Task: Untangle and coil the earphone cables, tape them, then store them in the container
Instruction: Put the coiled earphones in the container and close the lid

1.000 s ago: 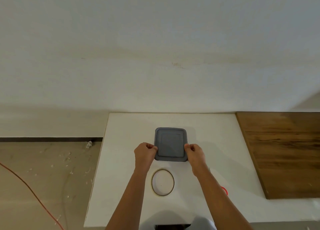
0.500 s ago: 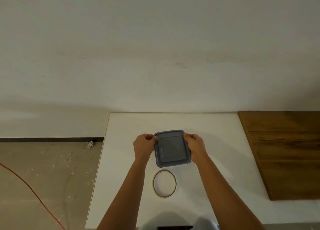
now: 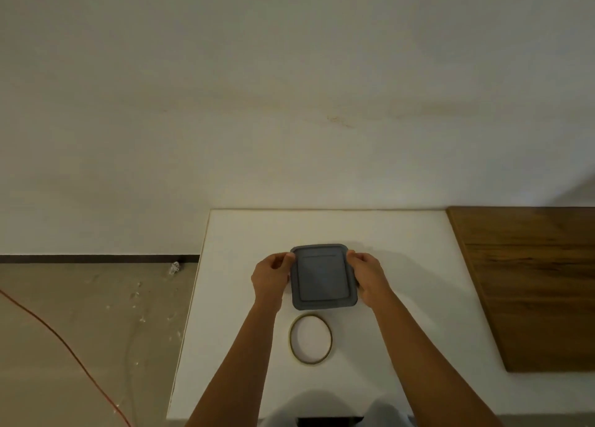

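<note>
Our L hand (image 3: 271,279) & R hand (image 3: 369,276) each gripping grey container (image 3: 323,276) by its sides, tape roll (image 3: 291,346) just beside, white table (image 3: 402,265)

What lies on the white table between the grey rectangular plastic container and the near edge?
A thin yellowish tape ring, lying flat and apart from the grey container; the head view shows it.
</note>
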